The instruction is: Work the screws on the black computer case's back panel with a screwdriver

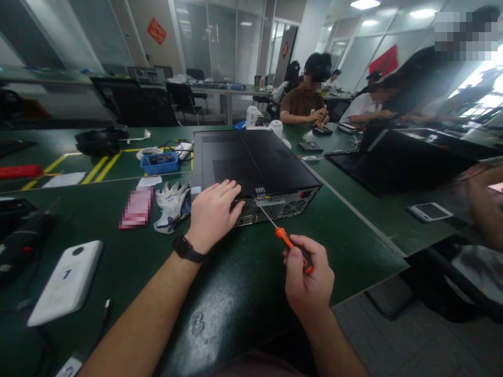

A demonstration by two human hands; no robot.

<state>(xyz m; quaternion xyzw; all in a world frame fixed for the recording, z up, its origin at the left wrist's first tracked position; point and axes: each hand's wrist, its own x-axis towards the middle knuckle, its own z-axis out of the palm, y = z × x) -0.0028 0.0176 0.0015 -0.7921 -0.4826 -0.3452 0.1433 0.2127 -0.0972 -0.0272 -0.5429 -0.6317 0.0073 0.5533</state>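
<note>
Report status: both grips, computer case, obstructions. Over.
Left grip resting on computer case. Right grip round screwdriver, tip at case's near edge. Glove left of case, clear of screwdriver.

A boxy black metal computer case (236, 152) lies on a green table (349, 262), right of a rectangular blue plastic tray (162, 168).

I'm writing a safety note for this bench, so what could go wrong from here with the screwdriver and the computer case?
The screwdriver in the right hand reaches the rear panel at a slant, so its tip might slip and scratch the computer case. The left hand rests on the case close to that tip, so a slip could also jab it.
</note>
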